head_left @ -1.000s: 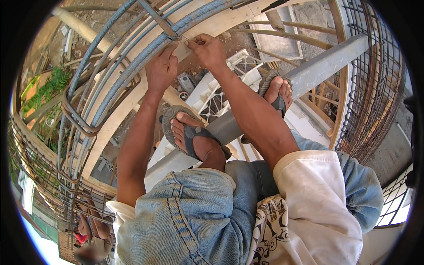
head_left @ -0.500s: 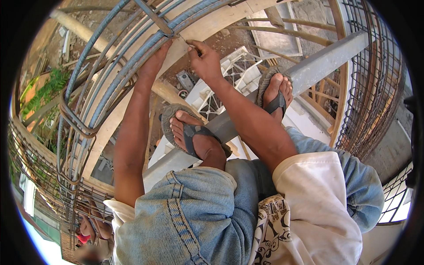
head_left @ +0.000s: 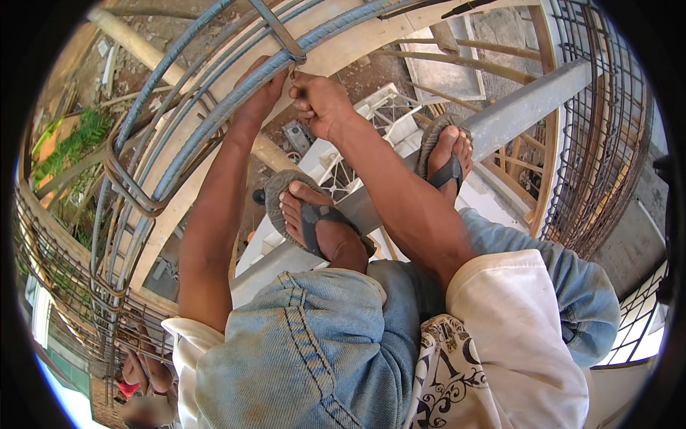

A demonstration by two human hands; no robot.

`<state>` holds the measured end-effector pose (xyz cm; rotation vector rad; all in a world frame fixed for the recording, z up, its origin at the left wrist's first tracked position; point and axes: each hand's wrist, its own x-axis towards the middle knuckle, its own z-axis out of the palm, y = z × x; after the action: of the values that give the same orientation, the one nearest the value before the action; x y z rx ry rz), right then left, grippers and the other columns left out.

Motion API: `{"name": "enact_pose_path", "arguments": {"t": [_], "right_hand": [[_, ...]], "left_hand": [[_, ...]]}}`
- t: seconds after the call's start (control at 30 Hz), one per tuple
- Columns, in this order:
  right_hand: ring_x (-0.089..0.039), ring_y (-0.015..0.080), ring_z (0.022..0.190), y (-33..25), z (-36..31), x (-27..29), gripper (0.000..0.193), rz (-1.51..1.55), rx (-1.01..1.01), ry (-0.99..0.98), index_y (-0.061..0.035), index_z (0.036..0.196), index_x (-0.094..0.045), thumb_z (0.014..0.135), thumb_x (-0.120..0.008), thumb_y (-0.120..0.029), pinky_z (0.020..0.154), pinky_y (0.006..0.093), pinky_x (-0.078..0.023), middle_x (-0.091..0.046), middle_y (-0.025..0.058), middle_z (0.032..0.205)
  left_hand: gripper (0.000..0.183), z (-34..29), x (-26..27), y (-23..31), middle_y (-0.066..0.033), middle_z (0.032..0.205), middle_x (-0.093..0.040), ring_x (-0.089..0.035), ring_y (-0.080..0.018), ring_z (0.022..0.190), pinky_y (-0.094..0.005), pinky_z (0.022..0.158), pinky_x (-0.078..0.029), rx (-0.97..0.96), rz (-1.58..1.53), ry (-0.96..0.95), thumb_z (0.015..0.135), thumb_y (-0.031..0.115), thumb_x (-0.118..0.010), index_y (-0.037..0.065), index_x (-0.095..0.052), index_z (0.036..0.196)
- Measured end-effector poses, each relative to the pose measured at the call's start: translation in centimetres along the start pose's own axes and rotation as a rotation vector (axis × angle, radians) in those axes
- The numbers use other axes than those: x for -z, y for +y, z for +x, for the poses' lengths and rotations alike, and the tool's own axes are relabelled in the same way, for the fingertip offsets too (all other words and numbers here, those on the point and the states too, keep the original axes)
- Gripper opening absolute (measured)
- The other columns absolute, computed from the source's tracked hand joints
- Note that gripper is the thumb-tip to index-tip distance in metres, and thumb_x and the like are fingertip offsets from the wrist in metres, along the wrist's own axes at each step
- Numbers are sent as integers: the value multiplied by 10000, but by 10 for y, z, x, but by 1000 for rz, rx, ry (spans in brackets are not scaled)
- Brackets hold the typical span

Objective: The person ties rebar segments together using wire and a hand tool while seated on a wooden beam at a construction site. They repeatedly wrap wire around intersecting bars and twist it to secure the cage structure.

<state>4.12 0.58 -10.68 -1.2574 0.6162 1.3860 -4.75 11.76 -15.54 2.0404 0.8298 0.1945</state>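
Note:
Bluish-grey ribbed rebar (head_left: 246,93) curves across the upper left, with a flat-looking metal stirrup (head_left: 277,28) crossing it. My right hand (head_left: 323,107) is closed just under that crossing, its fingers pinching what looks like a thin tie wire (head_left: 294,72). Beside it, my left hand (head_left: 259,104) reaches up behind the thick bar with curled fingers. The bar partly covers them, and whatever they hold is hidden. Both hands are close together, with a small gap between them.
My sandalled feet (head_left: 330,232) rest on a grey metal beam (head_left: 529,107) high above the ground. A rebar cage (head_left: 607,129) stands at right. Pale formwork board (head_left: 336,46) follows the curved bars. Another person (head_left: 146,368) is at lower left; white furniture-like frames (head_left: 371,121) lie below.
My right hand has turned and drawn slightly left, closer to the bar, with its fingers curled more. The left hand has shifted behind the bar. The bars sit slightly further right in view.

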Motion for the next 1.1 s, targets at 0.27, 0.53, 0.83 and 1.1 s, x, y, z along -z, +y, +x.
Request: {"name": "enact_pose_path", "arguments": {"t": [0.27, 0.53, 0.83, 1.1], "right_hand": [[-530, 74, 593, -19, 23, 45, 216, -702, 604, 4, -48, 1052, -681, 916, -689, -214, 549, 242, -420, -653, -3, 797], [-682, 239, 606, 2, 39, 19, 209, -658, 707, 427, 16, 959, -641, 910, -650, -187, 595, 369, -529, -681, 167, 689], [-704, 204, 665, 14, 38, 8, 190, -1055, 760, 443, 60, 867, -674, 816, -638, -119, 633, 333, -541, -708, 165, 749], [-526, 85, 639, 0, 3, 22, 272, -488, 314, 10, 11, 1107, -713, 892, -612, -120, 579, 262, -432, -626, 43, 729]], "left_hand": [[195, -2, -12, -15, -126, 925, -665, -651, -344, 857, -374, 760, -522, -148, -17, 121, 937, 264, -640, 79, -664, 994], [172, 0, -9, -12, -127, 931, -665, -656, -340, 855, -365, 741, -522, -61, -95, 33, 927, 227, -659, 73, -669, 1003], [201, 3, -4, -9, -163, 862, -662, -657, -345, 789, -366, 688, -517, -67, -78, -12, 945, 259, -662, 59, -645, 957], [213, -2, -4, -3, -135, 885, -671, -659, -337, 812, -370, 715, -520, 23, 11, 15, 941, 271, -661, 78, -671, 1029]]}}
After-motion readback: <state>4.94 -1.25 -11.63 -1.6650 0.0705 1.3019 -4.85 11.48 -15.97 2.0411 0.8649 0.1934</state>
